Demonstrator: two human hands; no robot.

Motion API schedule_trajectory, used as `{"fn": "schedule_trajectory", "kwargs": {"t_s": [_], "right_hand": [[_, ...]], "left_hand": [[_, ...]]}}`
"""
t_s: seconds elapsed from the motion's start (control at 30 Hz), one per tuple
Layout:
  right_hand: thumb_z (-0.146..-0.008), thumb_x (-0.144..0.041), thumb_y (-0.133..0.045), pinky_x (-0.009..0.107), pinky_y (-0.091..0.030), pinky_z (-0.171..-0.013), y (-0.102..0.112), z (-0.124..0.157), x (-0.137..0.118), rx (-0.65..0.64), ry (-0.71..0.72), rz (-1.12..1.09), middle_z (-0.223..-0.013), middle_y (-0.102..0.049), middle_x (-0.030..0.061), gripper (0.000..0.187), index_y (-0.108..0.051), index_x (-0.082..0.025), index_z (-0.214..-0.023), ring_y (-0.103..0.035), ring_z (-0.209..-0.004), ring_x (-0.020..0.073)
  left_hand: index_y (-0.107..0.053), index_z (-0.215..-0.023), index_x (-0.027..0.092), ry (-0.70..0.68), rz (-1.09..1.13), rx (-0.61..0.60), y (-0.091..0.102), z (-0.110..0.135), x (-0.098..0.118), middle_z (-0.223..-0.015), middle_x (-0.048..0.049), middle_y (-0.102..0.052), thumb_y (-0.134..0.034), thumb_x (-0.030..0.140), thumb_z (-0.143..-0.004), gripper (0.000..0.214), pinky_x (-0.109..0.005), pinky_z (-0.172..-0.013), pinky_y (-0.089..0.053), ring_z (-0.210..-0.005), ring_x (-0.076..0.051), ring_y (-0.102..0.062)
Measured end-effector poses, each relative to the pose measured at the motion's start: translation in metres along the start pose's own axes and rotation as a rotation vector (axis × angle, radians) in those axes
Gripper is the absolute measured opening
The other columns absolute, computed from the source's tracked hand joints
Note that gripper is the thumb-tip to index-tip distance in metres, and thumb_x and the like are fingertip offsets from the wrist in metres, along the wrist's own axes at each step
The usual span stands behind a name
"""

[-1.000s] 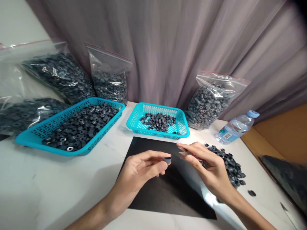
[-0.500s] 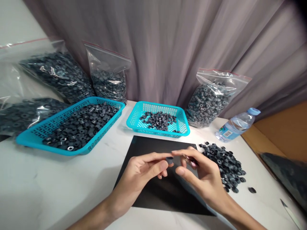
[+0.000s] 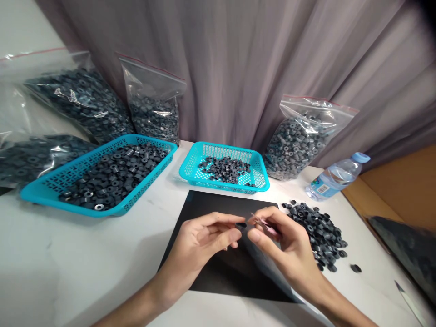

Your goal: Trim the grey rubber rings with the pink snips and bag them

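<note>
My left hand (image 3: 200,240) pinches a small dark grey ring (image 3: 241,225) between thumb and forefinger, above a black mat (image 3: 218,268). My right hand (image 3: 284,245) is closed on a thin pinkish tool (image 3: 264,223) whose tip meets the ring. A loose heap of the same grey rings (image 3: 320,234) lies on the white table just right of my right hand.
A small turquoise basket (image 3: 190,175) with several rings stands behind the mat; a larger one (image 3: 41,193) sits at left. Zip bags of rings (image 3: 155,113) (image 3: 296,141) lean on the curtain. A water bottle (image 3: 335,179) lies at right. One stray ring (image 3: 355,268) and a blade (image 3: 405,295) rest near the right edge.
My right hand has moved left to meet my left hand, bringing the tool's tip to the ring. The left hand has barely shifted.
</note>
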State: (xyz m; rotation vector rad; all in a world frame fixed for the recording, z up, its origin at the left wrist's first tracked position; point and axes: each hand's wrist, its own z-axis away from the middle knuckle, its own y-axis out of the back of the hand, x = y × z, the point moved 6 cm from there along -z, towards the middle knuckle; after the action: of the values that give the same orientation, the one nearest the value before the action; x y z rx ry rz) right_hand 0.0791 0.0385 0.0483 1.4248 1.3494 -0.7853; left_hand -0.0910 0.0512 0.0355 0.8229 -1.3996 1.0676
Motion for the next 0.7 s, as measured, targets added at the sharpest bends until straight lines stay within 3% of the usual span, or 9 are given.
{"fn": "schedule_trajectory", "kwargs": {"t_s": [0.2,0.53,0.7], "right_hand": [[-0.092,-0.046,-0.069,0.024,-0.043,-0.059,-0.012,-0.006,0.005,-0.016,-0.166,-0.121,-0.071,-0.056,-0.0020,0.028,-0.066,-0.020,-0.083,-0.048,-0.064,0.0121],[-0.092,-0.044,-0.070,0.024,-0.041,-0.061,-0.011,-0.004,0.007,-0.001,-0.150,-0.168,-0.077,-0.060,-0.0006,0.023,-0.071,-0.021,-0.090,-0.048,-0.068,0.0128],[-0.092,-0.042,-0.070,0.024,-0.038,-0.058,-0.011,-0.004,0.005,-0.007,-0.141,-0.140,-0.074,-0.058,-0.0018,0.021,-0.071,-0.022,-0.089,-0.044,-0.065,0.0120]], "left_hand": [[-0.080,-0.095,0.024,-0.120,-0.091,0.087,0.002,0.003,0.009,-0.088,0.0000,-0.074,-0.080,0.026,-0.084,0.012,-0.023,-0.080,-0.057,-0.084,-0.015,-0.069],[-0.079,-0.094,0.026,-0.157,-0.064,0.114,0.002,0.005,0.018,-0.080,0.0033,-0.074,-0.077,0.025,-0.087,0.008,-0.017,-0.069,-0.057,-0.073,-0.011,-0.070],[-0.079,-0.091,0.026,-0.171,-0.111,0.126,0.003,0.004,0.016,-0.086,0.0028,-0.074,-0.078,0.025,-0.085,0.006,-0.019,-0.077,-0.057,-0.081,-0.013,-0.071]]}}
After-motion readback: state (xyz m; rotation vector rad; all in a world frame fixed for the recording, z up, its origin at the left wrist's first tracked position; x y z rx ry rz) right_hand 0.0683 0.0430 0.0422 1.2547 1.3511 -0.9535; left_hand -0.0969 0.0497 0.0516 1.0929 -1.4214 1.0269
